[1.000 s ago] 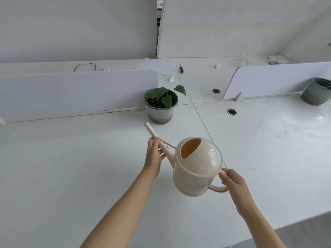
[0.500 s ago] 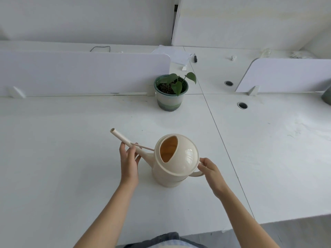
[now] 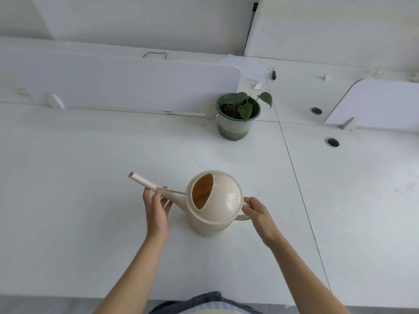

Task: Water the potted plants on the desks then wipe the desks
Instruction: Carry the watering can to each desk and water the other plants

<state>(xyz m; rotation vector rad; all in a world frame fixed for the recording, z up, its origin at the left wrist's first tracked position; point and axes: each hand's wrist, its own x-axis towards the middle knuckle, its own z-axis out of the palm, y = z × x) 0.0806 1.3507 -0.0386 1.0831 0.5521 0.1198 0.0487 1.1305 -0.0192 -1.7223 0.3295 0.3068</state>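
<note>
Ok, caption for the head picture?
Left hand on the spout, right hand on the handle of a cream watering can, potted plant behind.

I see 2 bare forearms (image 3: 133,270) entering from the near edge, ending in the left hand (image 3: 156,214) and right hand (image 3: 259,215). Near centre: clothing (image 3: 204,301), dark blue denim-like fabric bordering pale blue-and-cream checks.

A cream watering can (image 3: 213,200) stands upright on the white desk (image 3: 90,177), spout pointing left; a green-leaved potted plant (image 3: 238,116) sits well behind.
</note>
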